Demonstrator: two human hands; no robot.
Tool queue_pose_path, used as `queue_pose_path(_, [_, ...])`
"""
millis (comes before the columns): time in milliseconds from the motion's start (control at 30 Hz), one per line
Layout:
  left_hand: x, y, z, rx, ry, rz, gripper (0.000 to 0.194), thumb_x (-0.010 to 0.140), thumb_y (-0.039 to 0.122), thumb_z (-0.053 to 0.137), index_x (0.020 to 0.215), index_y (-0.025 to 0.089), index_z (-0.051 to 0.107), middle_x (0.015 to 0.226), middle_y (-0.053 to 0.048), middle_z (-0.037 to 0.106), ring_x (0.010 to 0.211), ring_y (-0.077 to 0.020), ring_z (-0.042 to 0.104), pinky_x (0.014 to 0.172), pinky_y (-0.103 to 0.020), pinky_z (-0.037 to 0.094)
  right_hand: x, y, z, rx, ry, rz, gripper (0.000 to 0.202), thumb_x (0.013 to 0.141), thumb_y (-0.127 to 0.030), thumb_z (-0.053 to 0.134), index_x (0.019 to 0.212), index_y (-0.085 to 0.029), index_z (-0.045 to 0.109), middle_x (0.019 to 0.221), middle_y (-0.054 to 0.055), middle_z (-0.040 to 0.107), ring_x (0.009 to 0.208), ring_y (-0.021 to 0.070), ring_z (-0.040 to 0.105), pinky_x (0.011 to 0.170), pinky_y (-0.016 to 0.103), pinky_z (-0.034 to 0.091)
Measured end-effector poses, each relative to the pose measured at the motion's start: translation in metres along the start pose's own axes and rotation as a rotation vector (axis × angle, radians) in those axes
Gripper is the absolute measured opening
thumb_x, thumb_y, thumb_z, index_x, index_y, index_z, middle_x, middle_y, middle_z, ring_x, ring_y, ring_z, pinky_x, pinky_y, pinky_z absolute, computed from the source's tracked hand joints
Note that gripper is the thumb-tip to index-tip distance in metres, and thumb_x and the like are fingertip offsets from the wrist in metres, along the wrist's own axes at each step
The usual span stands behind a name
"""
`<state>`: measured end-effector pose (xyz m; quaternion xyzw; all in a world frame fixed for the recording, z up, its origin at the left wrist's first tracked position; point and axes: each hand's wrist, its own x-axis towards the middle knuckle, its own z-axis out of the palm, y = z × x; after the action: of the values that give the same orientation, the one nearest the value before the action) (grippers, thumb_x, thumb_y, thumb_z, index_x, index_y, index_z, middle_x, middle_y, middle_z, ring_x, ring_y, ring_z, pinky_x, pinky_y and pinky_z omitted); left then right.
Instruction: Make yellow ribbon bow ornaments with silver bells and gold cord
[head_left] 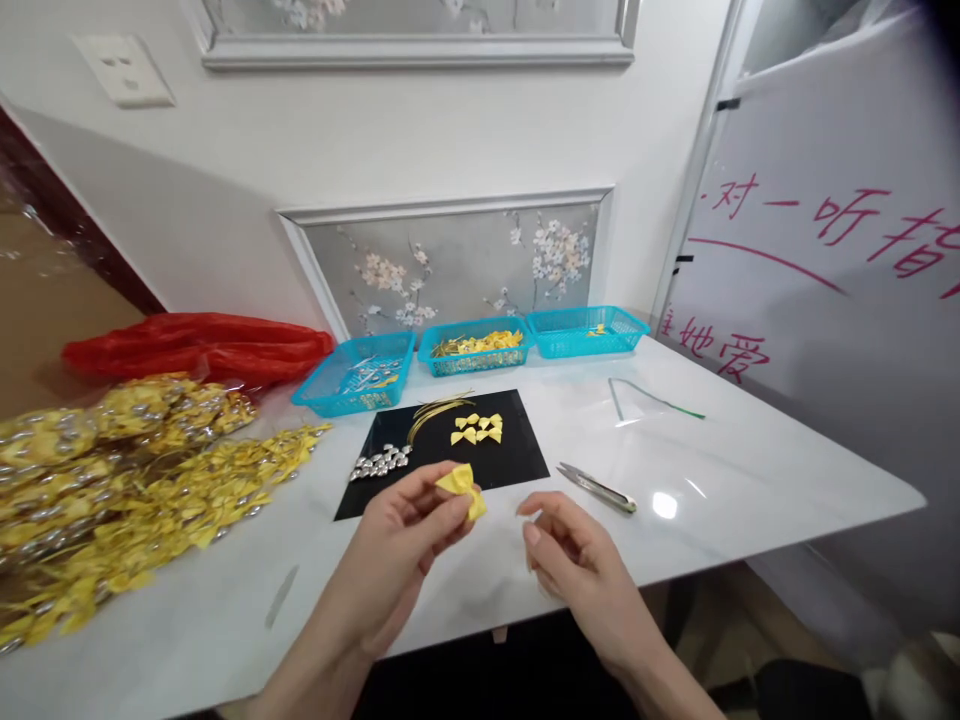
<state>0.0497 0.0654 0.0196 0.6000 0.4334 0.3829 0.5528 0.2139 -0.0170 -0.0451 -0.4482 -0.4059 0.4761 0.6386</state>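
Near the table's edge (712, 545), left hand (405, 545) pinches yellow bow (463, 490).

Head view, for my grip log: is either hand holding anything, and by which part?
The left hand pinches a yellow bow near its middle, between thumb and fingers, flared ends showing. Nothing shows in the right hand.

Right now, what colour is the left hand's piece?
The piece is yellow, clearest in the head view.
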Motion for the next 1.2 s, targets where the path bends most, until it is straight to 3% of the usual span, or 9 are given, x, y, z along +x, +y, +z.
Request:
queue_pose_path(133, [-0.044, 0.001, -0.003, -0.175, 0.064, -0.069, 0.037, 0.067, 0.043, 0.095, 0.096, 0.027, 0.078, 0.091, 0.001, 0.082, 0.084, -0.0135, 0.073, 0.078, -0.021, 0.060, -0.010, -0.015, 0.024, 0.011, -0.122, 0.014, 0.035, 0.092, -0.052, 0.065, 0.088, -0.017, 0.064, 0.069, -0.003, 0.050, 0.057, 0.0092, 0.036, 0.052, 0.024, 0.029])
queue_pose_path(267, [-0.061, 0.000, -0.002, -0.287, 0.112, -0.069, 0.034, 0.062, 0.037, 0.099, 0.088, 0.023, 0.082, 0.082, 0.000, 0.082, 0.080, -0.0130, 0.071, 0.078, -0.018, 0.059, -0.019, -0.021, 0.043, -0.083, -0.177, -0.041, 0.027, 0.095, -0.043, 0.065, 0.084, -0.020, 0.058, 0.067, -0.005, 0.048, 0.059, 0.0102, 0.041, 0.054, 0.024, 0.033])
queue_pose_path(400, [-0.070, -0.006, -0.009, -0.258, 0.145, -0.099, 0.038, 0.061, 0.036, 0.099, 0.093, 0.023, 0.083, 0.088, -0.003, 0.084, 0.087, -0.0164, 0.073, 0.080, -0.018, 0.058, -0.024, -0.024, 0.049, -0.114, -0.174, -0.048, 0.026, 0.096, -0.040, 0.062, 0.081, -0.020, 0.055, 0.068, -0.005, 0.047, 0.059, 0.0098, 0.041, 0.054, 0.024, 0.033])
queue_pose_path(667, [-0.088, -0.004, -0.028, -0.316, 0.072, -0.202, 0.039, 0.058, 0.038, 0.100, 0.093, 0.026, 0.086, 0.089, -0.005, 0.083, 0.084, -0.0174, 0.073, 0.075, -0.020, 0.060, -0.030, -0.030, 0.057, -0.104, -0.180, -0.029, 0.025, 0.097, -0.037, 0.061, 0.080, -0.019, 0.054, 0.066, -0.007, 0.044, 0.057, 0.0087, 0.035, 0.051, 0.023, 0.027])
queue_pose_path(833, [-0.097, -0.001, -0.028, -0.373, 0.203, -0.181, 0.044, 0.055, 0.055, 0.097, 0.088, 0.028, 0.087, 0.094, -0.005, 0.083, 0.090, -0.0252, 0.075, 0.070, -0.027, 0.065, -0.033, -0.034, 0.064, -0.102, -0.215, -0.003, 0.023, 0.097, -0.034, 0.061, 0.080, -0.020, 0.054, 0.065, -0.006, 0.044, 0.058, 0.0090, 0.037, 0.052, 0.023, 0.029])
queue_pose_path(900, [-0.096, -0.002, -0.030, -0.353, 0.189, -0.172, 0.041, 0.059, 0.057, 0.095, 0.085, 0.027, 0.086, 0.089, -0.005, 0.082, 0.084, -0.0237, 0.075, 0.069, -0.027, 0.066, -0.034, -0.034, 0.065, -0.102, -0.226, 0.005, 0.024, 0.097, -0.034, 0.061, 0.079, -0.020, 0.054, 0.065, -0.006, 0.045, 0.058, 0.0092, 0.038, 0.052, 0.023, 0.030])
queue_pose_path(1067, [-0.090, -0.010, -0.036, -0.225, 0.027, -0.119, 0.028, 0.072, 0.047, 0.090, 0.073, 0.020, 0.084, 0.068, -0.001, 0.075, 0.064, -0.0132, 0.067, 0.063, -0.018, 0.062, -0.038, -0.029, 0.068, -0.121, -0.237, -0.005, 0.024, 0.098, -0.037, 0.061, 0.082, -0.020, 0.056, 0.067, -0.005, 0.050, 0.060, 0.0105, 0.042, 0.055, 0.024, 0.033])
queue_pose_path(1200, [-0.090, -0.019, -0.042, -0.193, 0.125, -0.062, 0.018, 0.072, 0.041, 0.090, 0.071, 0.024, 0.085, 0.067, -0.001, 0.080, 0.062, -0.0144, 0.072, 0.062, -0.017, 0.062, -0.038, -0.021, 0.070, -0.224, -0.209, -0.092, 0.023, 0.100, -0.035, 0.059, 0.083, -0.020, 0.057, 0.070, -0.004, 0.052, 0.062, 0.0114, 0.043, 0.056, 0.026, 0.034])
